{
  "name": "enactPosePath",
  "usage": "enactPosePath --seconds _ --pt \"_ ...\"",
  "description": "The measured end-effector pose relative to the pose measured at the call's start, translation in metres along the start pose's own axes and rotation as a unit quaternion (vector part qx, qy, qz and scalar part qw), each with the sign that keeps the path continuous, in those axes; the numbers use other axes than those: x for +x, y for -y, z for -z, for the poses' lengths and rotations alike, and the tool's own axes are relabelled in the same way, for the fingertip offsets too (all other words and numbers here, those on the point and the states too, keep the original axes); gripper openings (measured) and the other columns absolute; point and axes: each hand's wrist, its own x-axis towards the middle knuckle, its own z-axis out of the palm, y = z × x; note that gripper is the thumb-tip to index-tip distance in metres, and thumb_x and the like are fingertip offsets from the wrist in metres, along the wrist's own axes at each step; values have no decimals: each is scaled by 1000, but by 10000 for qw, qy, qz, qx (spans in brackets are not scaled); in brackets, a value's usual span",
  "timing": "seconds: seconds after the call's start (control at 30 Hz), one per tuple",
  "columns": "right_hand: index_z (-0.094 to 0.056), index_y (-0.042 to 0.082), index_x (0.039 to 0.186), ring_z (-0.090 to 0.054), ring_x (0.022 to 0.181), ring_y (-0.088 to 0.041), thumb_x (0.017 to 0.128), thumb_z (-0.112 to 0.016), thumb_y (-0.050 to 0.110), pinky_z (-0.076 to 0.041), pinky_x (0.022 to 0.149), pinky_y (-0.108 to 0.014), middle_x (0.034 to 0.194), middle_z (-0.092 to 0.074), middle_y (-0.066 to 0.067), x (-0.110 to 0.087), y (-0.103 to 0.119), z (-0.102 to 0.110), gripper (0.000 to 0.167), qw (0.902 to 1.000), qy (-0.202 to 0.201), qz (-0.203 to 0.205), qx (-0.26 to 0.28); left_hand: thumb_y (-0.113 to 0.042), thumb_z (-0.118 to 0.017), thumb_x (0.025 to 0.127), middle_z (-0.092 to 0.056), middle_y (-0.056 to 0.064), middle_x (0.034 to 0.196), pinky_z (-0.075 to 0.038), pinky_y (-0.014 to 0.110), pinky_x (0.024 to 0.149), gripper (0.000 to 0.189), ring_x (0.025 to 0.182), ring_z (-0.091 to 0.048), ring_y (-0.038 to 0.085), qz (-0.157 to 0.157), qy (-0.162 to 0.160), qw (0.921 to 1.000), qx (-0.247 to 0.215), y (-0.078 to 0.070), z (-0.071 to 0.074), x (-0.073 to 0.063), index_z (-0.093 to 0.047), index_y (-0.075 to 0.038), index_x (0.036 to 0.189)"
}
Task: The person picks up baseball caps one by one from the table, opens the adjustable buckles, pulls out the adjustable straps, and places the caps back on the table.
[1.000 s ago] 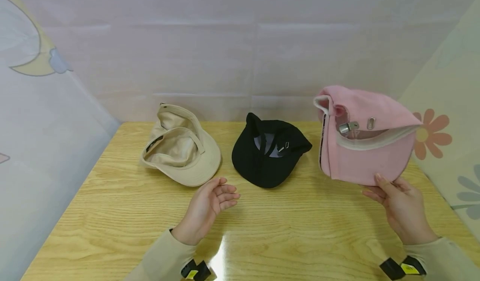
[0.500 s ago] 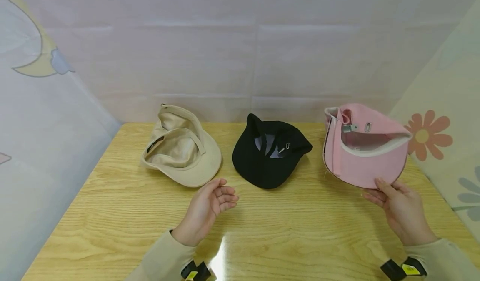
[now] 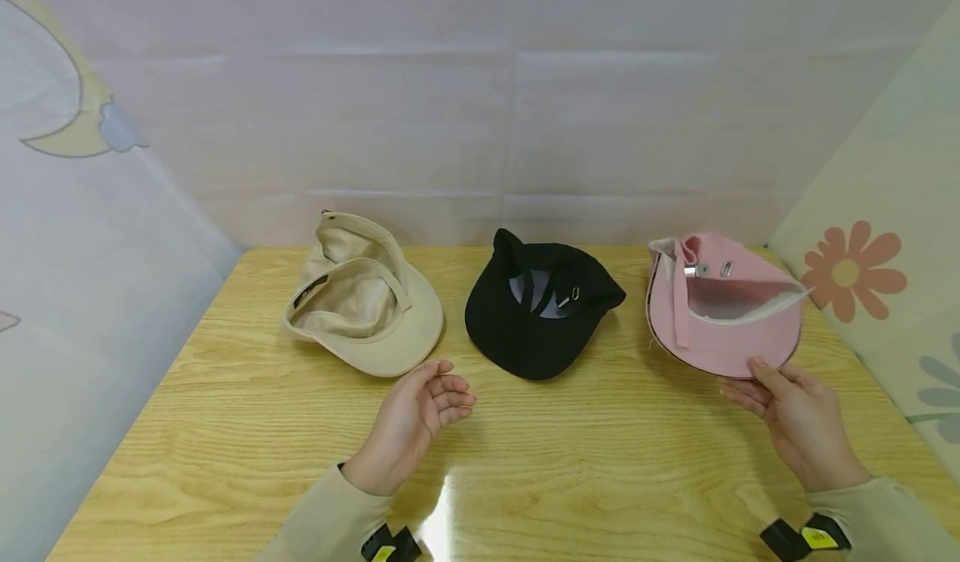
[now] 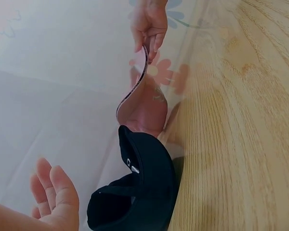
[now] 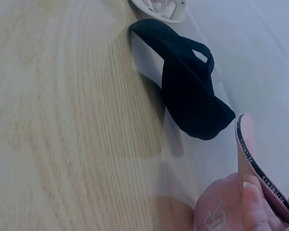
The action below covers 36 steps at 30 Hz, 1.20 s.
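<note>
My right hand (image 3: 806, 416) pinches the brim of a pink baseball cap (image 3: 738, 341) at the right, thumb on top and fingers beneath. The cap's hollow side faces up, and its crown is close over the table in the right wrist view, where lettering runs along the brim edge (image 5: 262, 175). My left hand (image 3: 412, 420) is held with fingers loosely extended and nothing in it, in front of a beige baseball cap (image 3: 408, 333) and a black baseball cap (image 3: 517, 337). Both of these lie hollow side up, brims toward me.
The caps stand in a row on the wood-grain table (image 3: 570, 470), near its back edge. A pale cloth backdrop (image 3: 510, 112) hangs behind. Printed side panels, one with a red flower (image 3: 845, 272), close in the left and right.
The pink cap has come down toward the table and its brim has tipped flatter, still in my right hand's pinch. My left hand and the other two caps have stayed in place.
</note>
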Motion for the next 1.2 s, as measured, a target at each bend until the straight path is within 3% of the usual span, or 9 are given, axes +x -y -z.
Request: enactPosePath --seconds 0.17,0.43,0.63,0.77,0.9,1.07,1.2 --pt "-72 3 94 -72 78 -20 99 -51 5 -57 68 -31 86 -72 -12 0 1 2 21 9999 -6 -142 26 -17 -34 106 -63 3 84 -54 29 76 19 76 -65 15 17 -24 10000 8 0 0 -1 -49 -6 102" --pt "-70 8 97 -72 81 -18 97 -57 15 -57 69 -30 89 -70 -7 3 1 4 14 9990 -89 -242 -379 -18 -34 106 -62 3 84 -54 29 76 19 76 -64 15 41 -56 10000 69 1 0 -1 -48 -5 104" --pt "-68 7 96 -72 82 -19 99 -51 10 -57 71 -31 91 -69 -7 4 -3 6 17 9989 76 -294 -345 -17 -34 106 -62 3 84 -54 29 76 19 75 -64 14 55 -43 9999 86 2 0 -1 -49 -6 103" --pt "-61 3 98 -71 85 -16 101 -48 7 -57 74 -29 92 -67 -5 6 -6 9 14 9963 220 -470 -687 -17 -33 106 -62 2 84 -54 29 76 19 75 -64 14 77 -38 9999 69 2 0 -1 -49 -6 103" --pt "-44 -2 112 -69 87 -13 103 -43 3 -56 76 -29 94 -66 -2 9 -9 10 11 9851 403 -871 -1425 -17 -33 106 -63 2 84 -54 29 76 19 74 -64 14 83 -35 9999 45 2 0 -1 -49 -6 102" --pt "-29 -5 125 -66 86 -8 102 -46 6 -56 76 -30 95 -59 3 9 -12 8 30 9585 292 -1507 -2402 -17 -34 106 -63 3 83 -54 29 75 19 74 -64 14 72 -47 9999 59 3 0 -1 -49 -6 102" --pt "-24 -8 132 -62 86 -5 102 -47 10 -55 77 -29 96 -57 5 8 -11 8 41 9486 204 -1560 -2746 -17 -34 106 -63 3 83 -54 29 75 19 75 -64 15 56 -63 9999 77 3 0 -1 -49 -6 101"
